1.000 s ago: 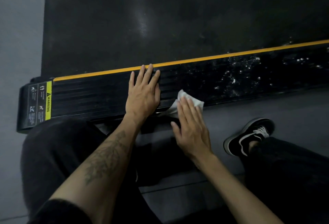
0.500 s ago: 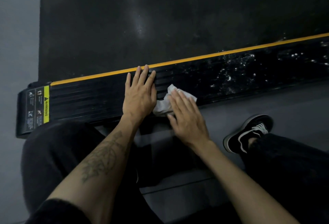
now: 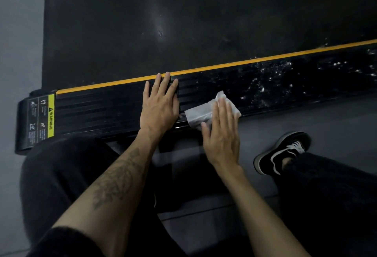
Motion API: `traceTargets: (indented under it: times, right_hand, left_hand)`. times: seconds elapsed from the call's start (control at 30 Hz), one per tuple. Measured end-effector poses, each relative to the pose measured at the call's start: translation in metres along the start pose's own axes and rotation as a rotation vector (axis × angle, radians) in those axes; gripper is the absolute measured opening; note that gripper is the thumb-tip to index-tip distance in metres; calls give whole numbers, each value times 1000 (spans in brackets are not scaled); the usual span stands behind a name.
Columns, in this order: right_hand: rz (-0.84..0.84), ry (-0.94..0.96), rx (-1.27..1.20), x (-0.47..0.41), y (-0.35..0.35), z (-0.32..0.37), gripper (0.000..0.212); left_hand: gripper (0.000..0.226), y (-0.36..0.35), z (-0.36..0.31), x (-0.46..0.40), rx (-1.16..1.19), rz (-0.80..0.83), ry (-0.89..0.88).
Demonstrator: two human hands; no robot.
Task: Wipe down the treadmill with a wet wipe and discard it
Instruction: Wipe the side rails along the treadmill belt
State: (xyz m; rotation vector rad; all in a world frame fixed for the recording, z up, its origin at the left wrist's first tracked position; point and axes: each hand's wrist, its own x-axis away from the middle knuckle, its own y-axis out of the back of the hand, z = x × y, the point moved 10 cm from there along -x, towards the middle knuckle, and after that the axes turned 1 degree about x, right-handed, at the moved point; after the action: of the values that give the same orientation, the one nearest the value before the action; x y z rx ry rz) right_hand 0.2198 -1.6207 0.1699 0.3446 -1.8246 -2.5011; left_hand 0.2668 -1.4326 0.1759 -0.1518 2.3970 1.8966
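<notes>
At 9 o'clock in the head view, a warning label (image 3: pixel 51 116) with a yellow strip sits on the end of the treadmill's side rail (image 3: pixel 98 112), a black ribbed band running from 9 toward 2 o'clock. A yellow stripe (image 3: pixel 224 65) borders the rail's far edge, and beyond it, from 11 to 1 o'clock, lies the dark treadmill belt (image 3: pixel 183 22). Near the centre the left hand (image 3: pixel 160 107) lies flat on the rail, its fingers (image 3: pixel 165 83) straight and close together, tips at the stripe, holding nothing. Just to its right the right hand (image 3: pixel 221 134) presses the white wet wipe (image 3: pixel 199 114) onto the rail's near edge with straight fingers laid over it; the wipe's left corner nearly reaches the left hand. Toward 3 o'clock the rail glistens with wet specks (image 3: pixel 265 85). At 4 o'clock a black shoe (image 3: pixel 283 152) with white laces rests on the grey floor (image 3: pixel 326 118).
</notes>
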Motion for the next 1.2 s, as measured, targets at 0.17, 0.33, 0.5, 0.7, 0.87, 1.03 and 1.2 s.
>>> traceTargets:
  times: [0.17, 0.33, 0.5, 0.7, 0.87, 1.03, 1.2]
  right_hand:
    - [104, 308, 3, 9, -20, 46, 66]
    - [16, 86, 41, -2, 1, -6, 61]
    - [62, 201, -40, 12, -20, 48, 66]
    - [24, 116, 98, -5, 4, -22, 59]
    - [20, 117, -16, 5, -9, 21, 64]
    - [66, 321, 79, 1, -5, -3, 59]
    - [-46, -63, 16, -6, 8, -32, 63]
  left_hand:
    - [54, 1, 1, 1, 40, -3, 12]
    - [58, 0, 1, 0, 59, 28, 30]
    - [57, -5, -6, -7, 41, 76, 86]
    - [62, -9, -17, -5, 37, 39, 92]
    - [63, -12, -20, -6, 26, 60, 112]
    - [58, -14, -25, -10, 23, 86, 157]
    - [58, -11, -23, -10, 23, 31, 155]
